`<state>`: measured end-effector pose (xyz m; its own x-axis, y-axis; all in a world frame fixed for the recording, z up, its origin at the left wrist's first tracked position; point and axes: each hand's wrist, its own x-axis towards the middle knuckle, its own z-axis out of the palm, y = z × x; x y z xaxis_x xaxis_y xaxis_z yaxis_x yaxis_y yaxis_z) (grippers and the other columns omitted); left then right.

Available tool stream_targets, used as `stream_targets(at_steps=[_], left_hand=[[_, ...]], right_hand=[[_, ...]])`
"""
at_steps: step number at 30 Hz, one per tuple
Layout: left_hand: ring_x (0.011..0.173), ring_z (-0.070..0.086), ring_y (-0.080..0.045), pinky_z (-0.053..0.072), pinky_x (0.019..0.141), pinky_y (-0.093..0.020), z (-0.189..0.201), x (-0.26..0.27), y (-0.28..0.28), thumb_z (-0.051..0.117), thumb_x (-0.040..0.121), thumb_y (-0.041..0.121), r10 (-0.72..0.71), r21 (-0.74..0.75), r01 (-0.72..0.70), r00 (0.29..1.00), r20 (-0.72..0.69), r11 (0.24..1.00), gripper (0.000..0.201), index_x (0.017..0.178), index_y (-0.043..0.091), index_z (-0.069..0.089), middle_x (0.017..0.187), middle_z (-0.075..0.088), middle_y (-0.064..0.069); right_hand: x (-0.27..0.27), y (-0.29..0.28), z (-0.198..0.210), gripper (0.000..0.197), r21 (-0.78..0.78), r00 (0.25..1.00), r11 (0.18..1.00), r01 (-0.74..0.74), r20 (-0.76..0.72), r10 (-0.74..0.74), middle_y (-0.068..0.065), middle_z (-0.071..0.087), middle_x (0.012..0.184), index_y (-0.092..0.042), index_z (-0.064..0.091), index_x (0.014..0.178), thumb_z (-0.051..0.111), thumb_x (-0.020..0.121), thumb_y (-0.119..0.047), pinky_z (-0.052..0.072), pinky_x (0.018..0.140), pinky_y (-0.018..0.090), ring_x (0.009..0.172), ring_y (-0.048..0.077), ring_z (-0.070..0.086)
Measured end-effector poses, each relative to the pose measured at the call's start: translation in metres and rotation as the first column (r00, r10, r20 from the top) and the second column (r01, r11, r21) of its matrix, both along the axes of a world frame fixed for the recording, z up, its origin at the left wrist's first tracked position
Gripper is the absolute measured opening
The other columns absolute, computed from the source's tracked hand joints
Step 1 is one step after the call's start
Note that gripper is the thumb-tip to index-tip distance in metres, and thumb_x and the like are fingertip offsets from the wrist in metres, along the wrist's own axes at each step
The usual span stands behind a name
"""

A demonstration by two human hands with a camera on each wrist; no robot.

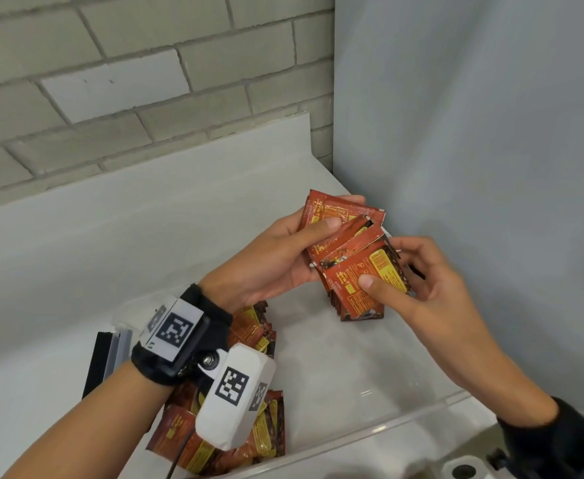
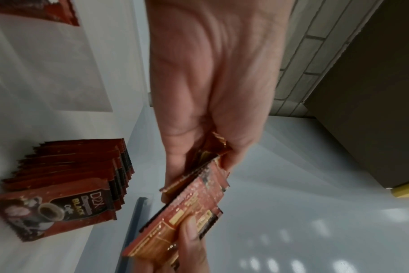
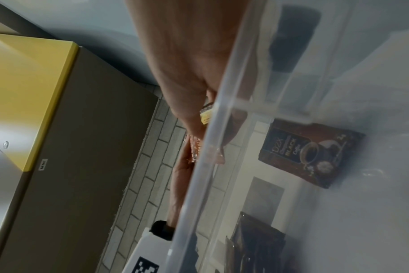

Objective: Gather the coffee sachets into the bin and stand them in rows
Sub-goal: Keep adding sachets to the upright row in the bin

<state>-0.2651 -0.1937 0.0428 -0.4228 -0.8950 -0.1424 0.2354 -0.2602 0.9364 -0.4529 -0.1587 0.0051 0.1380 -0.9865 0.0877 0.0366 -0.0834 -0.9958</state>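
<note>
So both hands pinch sachets above the bin [image 1: 404,428]: left hand [image 1: 269,257] grips a fanned bunch [image 1: 339,219], right hand [image 1: 422,292] one sachet [image 1: 363,271].

The front red-brown foil coffee sachet [image 2: 56,212] of the standing row reads "D2X", "BLACK" and "Coffee" beside a pictured cup. Seen through the clear plastic bin wall [image 3: 222,129], that sachet also carries "24". The yellow panels on the held sachets [image 1: 370,271] are too blurred to read.
</note>
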Motion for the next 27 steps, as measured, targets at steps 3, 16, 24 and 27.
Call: stream_targets(at_steps=[3,16,24,27], left_hand=[[0.111,0.064,-0.019,0.057,0.086,-0.035,0.001,-0.003,0.001,0.05,0.089,0.024,0.025,-0.036,-0.024,1.0,0.007,0.999,0.037,0.126,0.026,0.057,0.121,0.067,-0.002],[0.119,0.059,-0.02,0.051,0.097,-0.036,0.005,-0.006,0.005,0.052,0.091,0.021,-0.008,-0.131,0.002,0.999,-0.049,0.991,0.04,0.131,0.023,0.05,0.127,0.063,-0.002],[0.112,0.063,-0.014,0.052,0.09,-0.027,0.002,-0.015,0.01,0.071,0.069,-0.021,0.018,-0.338,0.048,0.982,0.19,0.94,0.086,0.133,0.028,0.042,0.119,0.063,0.006],[0.108,0.065,-0.013,0.053,0.087,-0.026,0.003,-0.014,0.011,0.074,0.07,-0.014,0.048,-0.336,0.04,0.967,0.251,0.941,0.076,0.128,0.027,0.046,0.116,0.065,0.005]], right_hand=[[0.0,0.001,0.001,0.042,0.029,0.999,1.0,-0.002,-0.033,0.003,-0.013,0.07,0.095,-0.022,0.055,0.097,0.072,0.062,-0.039,0.055,0.072,0.02,0.091,0.003,0.067],[-0.007,-0.005,0.01,0.049,0.239,0.909,0.964,-0.115,0.417,0.005,0.008,0.068,0.118,-0.007,0.054,0.127,0.062,0.079,-0.014,0.053,0.091,0.029,0.11,0.02,0.065],[-0.005,-0.009,0.01,0.045,0.225,0.881,0.96,-0.169,0.471,0.044,0.008,0.067,0.121,-0.006,0.052,0.13,0.056,0.087,-0.019,0.051,0.094,0.027,0.115,0.02,0.063],[-0.003,-0.006,0.007,0.058,0.179,0.931,0.983,-0.034,0.363,-0.034,0.0,0.07,0.115,-0.014,0.053,0.124,0.072,0.073,-0.035,0.053,0.087,0.022,0.112,0.014,0.063]])
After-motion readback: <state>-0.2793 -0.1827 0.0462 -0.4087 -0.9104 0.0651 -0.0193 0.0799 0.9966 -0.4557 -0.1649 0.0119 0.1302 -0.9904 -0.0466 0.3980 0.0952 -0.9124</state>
